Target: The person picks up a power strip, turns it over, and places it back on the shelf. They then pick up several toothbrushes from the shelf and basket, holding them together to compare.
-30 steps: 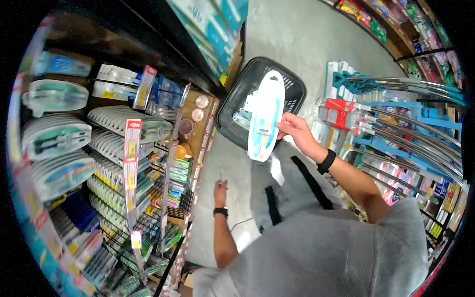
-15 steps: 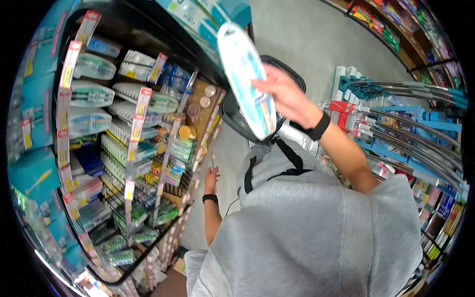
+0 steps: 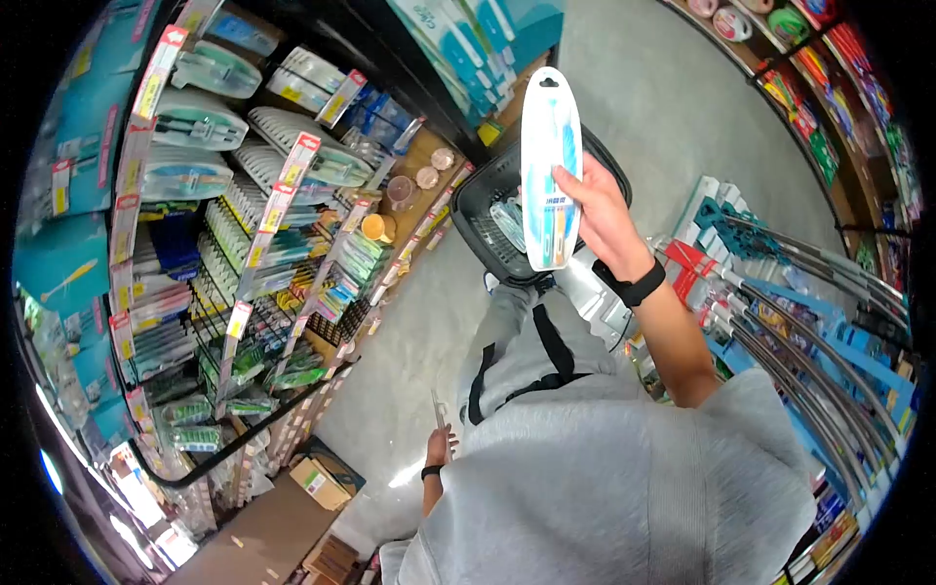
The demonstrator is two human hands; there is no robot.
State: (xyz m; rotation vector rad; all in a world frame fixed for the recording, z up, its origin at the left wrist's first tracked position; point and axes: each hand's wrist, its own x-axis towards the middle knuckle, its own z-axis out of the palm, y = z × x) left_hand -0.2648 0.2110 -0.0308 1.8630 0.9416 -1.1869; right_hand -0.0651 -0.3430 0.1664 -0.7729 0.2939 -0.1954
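My right hand (image 3: 602,210) grips a white oval toothbrush pack (image 3: 551,195) by its right edge, with the thumb on the front. The pack is upright, its hang hole at the top and blue print on its face. Behind and below it stands a black shopping basket (image 3: 468,210) with clear packaging (image 3: 508,222) inside; the pack hides part of the basket. Low beside my leg, my left hand (image 3: 441,447) is closed around a thin, pale, flat thing (image 3: 439,408), too small to name.
On the left, a shelf rack holds several similar oval packs (image 3: 200,119) on hooks, with price tags (image 3: 258,252) in front. Mops with metal handles (image 3: 790,341) stand at the right. Stocked shelves (image 3: 809,88) line the far right, across the grey floor (image 3: 648,88).
My right hand has moved right and lower with the toothbrush pack, which now stands more upright. More of the basket shows. My left hand appears lower and farther right as the view has shifted.
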